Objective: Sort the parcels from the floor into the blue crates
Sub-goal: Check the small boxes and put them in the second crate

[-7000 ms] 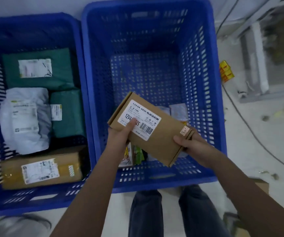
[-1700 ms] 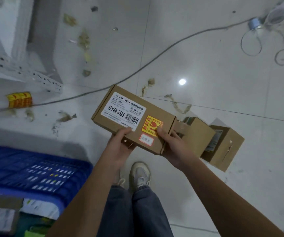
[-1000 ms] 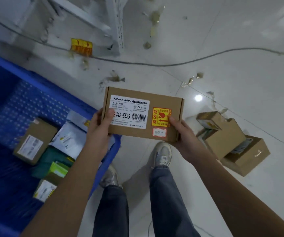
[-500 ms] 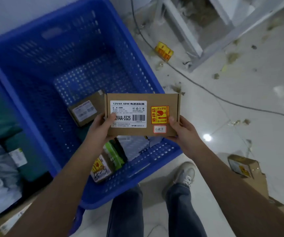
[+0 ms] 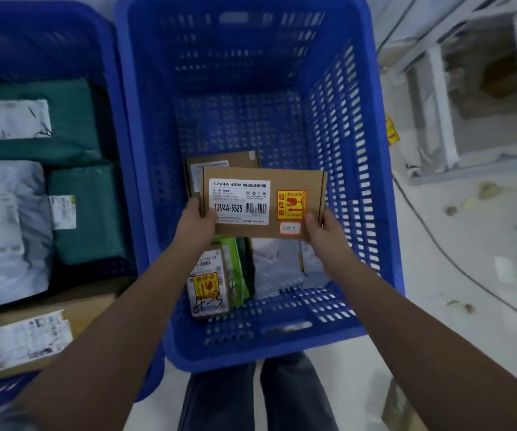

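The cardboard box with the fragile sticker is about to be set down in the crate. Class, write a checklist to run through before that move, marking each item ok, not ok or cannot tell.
1. Both hands hold the cardboard box, left hand and right hand at its lower corners: ok.
2. Box is over the right crate, inside its walls: ok.
3. Free crate floor ahead of the parcels already inside: ok.
4. Label faces up and is readable: ok.
5. Fragile sticker noted, so lower it rather than drop it: ok.
6. Whether the smaller box directly beneath would bear it: cannot tell.
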